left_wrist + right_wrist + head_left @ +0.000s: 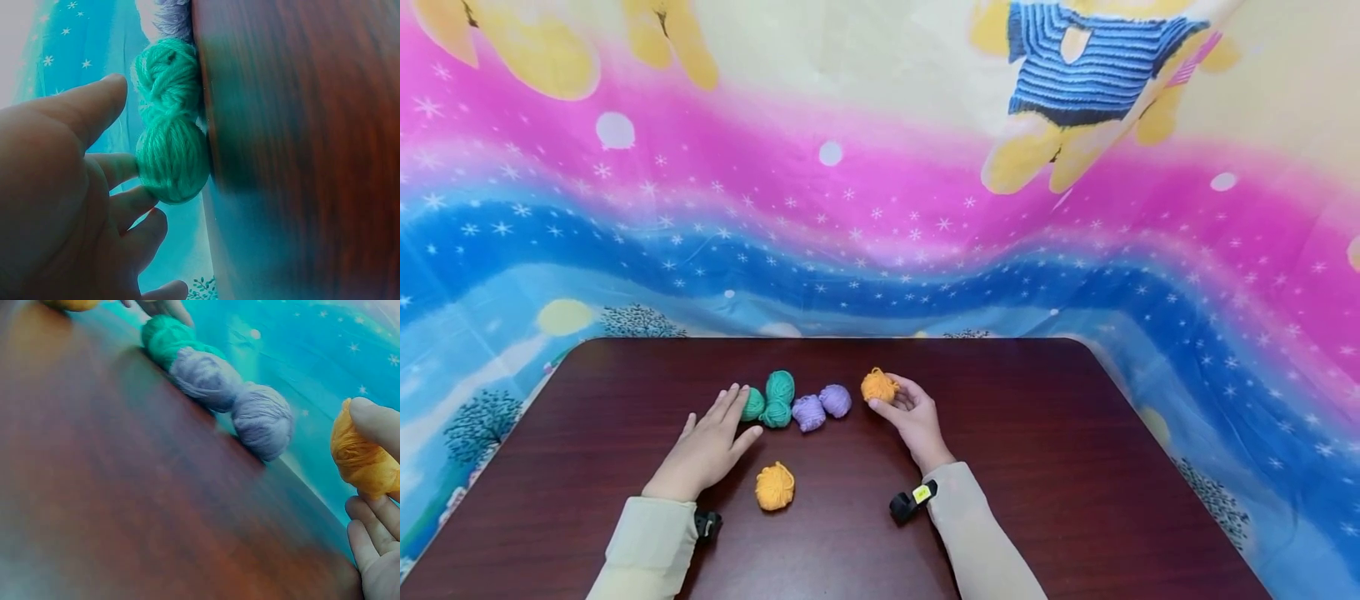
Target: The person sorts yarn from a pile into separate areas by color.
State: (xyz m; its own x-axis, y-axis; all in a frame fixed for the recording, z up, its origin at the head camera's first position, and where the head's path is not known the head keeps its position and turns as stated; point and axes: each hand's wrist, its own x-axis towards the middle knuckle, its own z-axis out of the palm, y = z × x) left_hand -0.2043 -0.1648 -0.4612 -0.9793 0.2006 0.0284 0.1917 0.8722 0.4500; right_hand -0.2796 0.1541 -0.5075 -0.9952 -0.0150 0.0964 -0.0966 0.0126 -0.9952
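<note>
The left hand (pixel 703 450), fingers straight and spread, appears to touch the leftmost green ball (pixel 754 405) in a row of yarn; rightward come an orange ball (pixel 775 487) nearer the person and two purple balls (pixel 836 401). The right hand (pixel 917 421) pinches another orange ball (pixel 878 387), apparently being positioned; that calls for gentle control near the bench's (pixel 1037 433) far edge, with room rightward.

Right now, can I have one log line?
right hand: holds orange ball | left hand: beside green balls | purple balls: between hands
</note>
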